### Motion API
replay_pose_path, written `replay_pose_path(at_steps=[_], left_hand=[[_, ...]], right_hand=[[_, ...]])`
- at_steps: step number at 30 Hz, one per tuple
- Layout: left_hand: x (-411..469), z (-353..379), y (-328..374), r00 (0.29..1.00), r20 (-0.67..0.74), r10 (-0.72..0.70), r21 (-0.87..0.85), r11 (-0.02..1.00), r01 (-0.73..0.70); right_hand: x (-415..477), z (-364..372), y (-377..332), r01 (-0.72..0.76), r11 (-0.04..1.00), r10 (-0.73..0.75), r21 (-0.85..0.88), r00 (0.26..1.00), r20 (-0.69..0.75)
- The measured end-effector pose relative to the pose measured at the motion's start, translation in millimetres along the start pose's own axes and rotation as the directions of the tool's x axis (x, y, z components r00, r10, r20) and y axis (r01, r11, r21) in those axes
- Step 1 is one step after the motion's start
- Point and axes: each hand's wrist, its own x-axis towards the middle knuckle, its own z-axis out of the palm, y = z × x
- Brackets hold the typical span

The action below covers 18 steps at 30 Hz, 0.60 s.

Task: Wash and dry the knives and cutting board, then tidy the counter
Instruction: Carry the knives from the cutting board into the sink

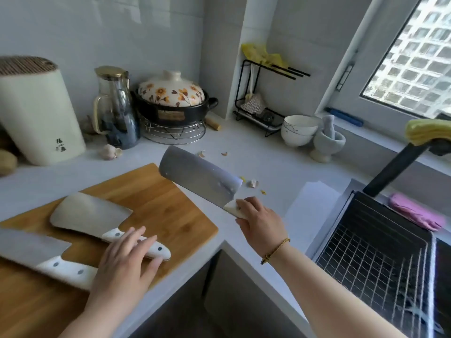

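A wooden cutting board [161, 198] lies on the white counter at the left. Two white-handled knives lie on it: a curved cleaver [90, 215] in the middle and a broad knife [31, 250] nearer me at the left edge. My left hand [127, 267] rests with straight fingers over the curved cleaver's handle. My right hand [261, 223] grips the white handle of a third cleaver [197, 175] and holds it in the air above the board's right corner, blade pointing away to the left.
A sink [380, 254] with a wire rack and black faucet [400, 167] is at the right, a pink cloth [415, 213] behind it. A knife block [39, 113], glass jug [117, 108], clay pot [170, 98], bowls [297, 129] and mortar [327, 142] line the back. Garlic skins [252, 183] litter the counter.
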Motion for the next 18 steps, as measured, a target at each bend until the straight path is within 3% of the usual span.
replay_pose_path(at_steps=[2, 7, 11, 18], left_hand=[[1.7, 1.5, 27.9, 0.997, -0.078, -0.005, -0.120, 0.993, -0.004], [-3.2, 23.0, 120.5, 0.943, -0.116, 0.313, -0.253, 0.908, -0.333], [-8.7, 41.3, 202.7, 0.920, -0.088, 0.382, -0.345, 0.855, -0.388], [-24.8, 84.0, 329.6, 0.770, -0.001, 0.639, -0.338, 0.724, -0.601]], right_hand=[[-15.9, -8.9, 23.6, 0.000, 0.997, -0.005, -0.073, 0.998, -0.061], [-83.5, -35.9, 95.8, 0.001, 0.999, -0.008, -0.050, 0.991, -0.133], [-154.2, -68.8, 159.4, -0.068, 0.993, 0.055, -0.092, 0.988, -0.142], [-282.1, -126.0, 268.4, -0.268, 0.946, 0.229, -0.185, 0.951, -0.208]])
